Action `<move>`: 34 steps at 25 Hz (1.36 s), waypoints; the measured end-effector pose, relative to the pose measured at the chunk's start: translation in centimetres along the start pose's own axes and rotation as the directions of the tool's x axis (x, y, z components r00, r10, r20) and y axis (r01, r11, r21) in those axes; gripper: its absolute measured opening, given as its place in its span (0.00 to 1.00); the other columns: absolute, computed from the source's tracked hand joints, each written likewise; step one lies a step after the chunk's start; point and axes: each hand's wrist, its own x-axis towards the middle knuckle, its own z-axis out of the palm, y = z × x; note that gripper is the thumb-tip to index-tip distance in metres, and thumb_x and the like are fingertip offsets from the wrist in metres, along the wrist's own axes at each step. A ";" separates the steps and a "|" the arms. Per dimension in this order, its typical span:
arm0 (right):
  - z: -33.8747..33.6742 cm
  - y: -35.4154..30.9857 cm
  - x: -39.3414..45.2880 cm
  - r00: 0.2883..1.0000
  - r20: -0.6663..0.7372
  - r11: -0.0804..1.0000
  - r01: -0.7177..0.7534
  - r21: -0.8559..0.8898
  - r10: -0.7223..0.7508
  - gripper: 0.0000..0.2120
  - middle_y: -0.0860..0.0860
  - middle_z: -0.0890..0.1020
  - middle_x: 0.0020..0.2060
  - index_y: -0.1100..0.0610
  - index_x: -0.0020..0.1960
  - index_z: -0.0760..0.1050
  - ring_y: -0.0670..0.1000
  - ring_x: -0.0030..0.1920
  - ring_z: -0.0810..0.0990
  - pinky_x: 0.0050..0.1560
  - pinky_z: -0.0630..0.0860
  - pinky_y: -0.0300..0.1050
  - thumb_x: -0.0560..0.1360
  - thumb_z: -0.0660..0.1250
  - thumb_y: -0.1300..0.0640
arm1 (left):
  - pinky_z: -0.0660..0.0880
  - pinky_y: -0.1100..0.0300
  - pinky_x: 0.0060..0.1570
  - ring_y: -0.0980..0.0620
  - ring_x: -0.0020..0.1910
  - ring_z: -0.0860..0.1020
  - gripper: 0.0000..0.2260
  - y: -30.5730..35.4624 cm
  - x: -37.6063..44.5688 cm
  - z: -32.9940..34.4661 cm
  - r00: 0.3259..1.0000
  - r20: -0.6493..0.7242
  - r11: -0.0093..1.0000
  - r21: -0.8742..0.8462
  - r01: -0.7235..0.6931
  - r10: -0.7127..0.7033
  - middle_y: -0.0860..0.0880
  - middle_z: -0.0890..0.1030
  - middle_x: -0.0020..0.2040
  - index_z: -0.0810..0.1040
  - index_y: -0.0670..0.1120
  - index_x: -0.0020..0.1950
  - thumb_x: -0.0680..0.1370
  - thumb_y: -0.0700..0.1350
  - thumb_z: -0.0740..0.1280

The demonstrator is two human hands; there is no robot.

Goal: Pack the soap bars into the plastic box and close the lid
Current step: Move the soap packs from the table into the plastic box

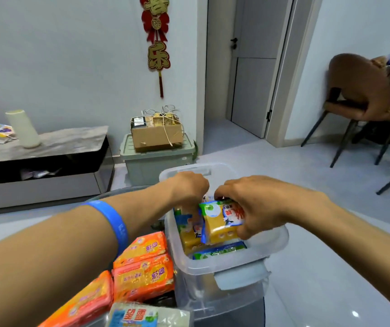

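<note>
Nearest the lens: left forearm with a blue wristband (116, 226), crossing the frame from lower left toward the box.

Right hand (257, 205): fingers (244, 232) curled around a yellow soap bar in blue-and-white wrapper (221, 221), thumb on the near side, the rest over the top. Bar is tilted, held just above the packed bars, inside the mouth of the box.

Left hand (189, 186): fingers bent down into the box at its far left side, tips hidden behind the wrappers (cannot tell whether they pinch anything).

Clear plastic box (212, 267): lid off, grey latch (238, 278) hanging on the near end. Inside, more yellow bars (189, 237) standing on edge along the left wall, and one blue-green wrapped bar (219, 252) lying flat near the front.

Left of the box, touching or just beside its wall: orange-wrapped soap bars (142, 267), stacked, one further bar lower left. A pale white-wrapped pack (146, 315) at the bottom edge.

All of this on a glass table (212, 319).

Beyond: green storage bin (156, 161) with a cardboard carton (156, 134) on top, red wall hanging (157, 43), brown chair (359, 95) at right.
</note>
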 end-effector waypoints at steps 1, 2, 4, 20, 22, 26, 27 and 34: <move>0.4 -0.1 0.0 1.000 0.007 1.000 0.024 0.013 -0.024 0.31 0.43 0.78 0.50 0.42 0.61 0.69 0.48 0.45 0.77 0.44 0.75 0.44 0.62 0.75 0.40 | 0.72 0.55 0.38 0.46 0.45 0.79 0.17 0.2 0.5 0.7 1.000 0.017 1.000 0.008 0.003 -0.003 0.45 0.83 0.50 0.80 0.44 0.53 0.67 0.47 0.77; 0.7 -0.3 -0.1 0.999 0.007 0.998 0.052 0.022 -0.052 0.30 0.42 0.77 0.50 0.41 0.62 0.68 0.47 0.45 0.76 0.43 0.74 0.43 0.63 0.75 0.40 | 0.73 0.56 0.37 0.47 0.44 0.79 0.15 0.4 0.9 1.2 1.000 0.021 1.000 0.001 0.020 -0.020 0.44 0.83 0.51 0.81 0.43 0.53 0.69 0.45 0.75; 1.6 -0.5 0.0 0.996 0.002 0.995 0.094 0.034 -0.094 0.29 0.42 0.77 0.50 0.41 0.62 0.68 0.46 0.44 0.75 0.42 0.71 0.41 0.65 0.73 0.38 | 0.74 0.61 0.31 0.50 0.35 0.78 0.13 0.4 1.5 1.9 0.996 0.041 0.996 -0.045 0.076 -0.074 0.47 0.83 0.43 0.82 0.43 0.51 0.70 0.47 0.74; 3.4 -0.9 0.9 0.984 0.177 0.998 0.010 0.062 -0.020 0.25 0.44 0.79 0.54 0.42 0.63 0.70 0.49 0.49 0.78 0.50 0.77 0.45 0.69 0.72 0.41 | 0.72 0.63 0.26 0.52 0.32 0.77 0.23 0.1 2.3 3.1 0.994 0.102 0.990 -0.131 0.045 -0.032 0.50 0.78 0.37 0.79 0.44 0.54 0.64 0.52 0.80; 3.8 -0.8 1.1 0.966 0.259 0.994 -0.019 0.111 -0.011 0.24 0.45 0.80 0.56 0.43 0.64 0.70 0.49 0.50 0.79 0.53 0.77 0.46 0.71 0.72 0.44 | 0.68 0.66 0.20 0.55 0.28 0.75 0.21 0.1 2.2 3.6 0.986 0.165 0.990 -0.125 0.058 -0.037 0.52 0.76 0.34 0.78 0.44 0.56 0.68 0.52 0.78; 4.5 -1.0 2.0 0.895 0.447 0.981 -0.080 0.177 -0.008 0.21 0.44 0.78 0.61 0.43 0.67 0.70 0.49 0.54 0.77 0.54 0.73 0.43 0.75 0.69 0.51 | 0.78 0.59 0.31 0.52 0.31 0.77 0.21 0.1 1.9 2.8 0.987 0.157 0.970 -0.237 0.060 -0.022 0.49 0.78 0.37 0.76 0.42 0.52 0.70 0.56 0.76; 4.7 -1.1 2.3 0.888 0.460 0.981 -0.086 0.176 -0.005 0.22 0.45 0.78 0.62 0.43 0.67 0.70 0.49 0.55 0.77 0.54 0.73 0.43 0.75 0.68 0.52 | 0.80 0.56 0.38 0.49 0.36 0.80 0.22 0.1 1.6 2.4 0.992 0.124 0.963 -0.264 0.048 -0.015 0.47 0.81 0.43 0.77 0.41 0.53 0.71 0.56 0.75; 2.3 -2.4 0.7 0.965 0.208 0.901 -0.226 0.370 0.157 0.19 0.41 0.80 0.52 0.45 0.61 0.75 0.39 0.42 0.77 0.43 0.73 0.39 0.72 0.73 0.45 | 0.78 0.59 0.44 0.54 0.45 0.81 0.12 -4.2 -8.3 1.0 0.849 -0.518 0.788 -0.565 -0.246 -0.106 0.51 0.83 0.50 0.81 0.47 0.57 0.76 0.50 0.68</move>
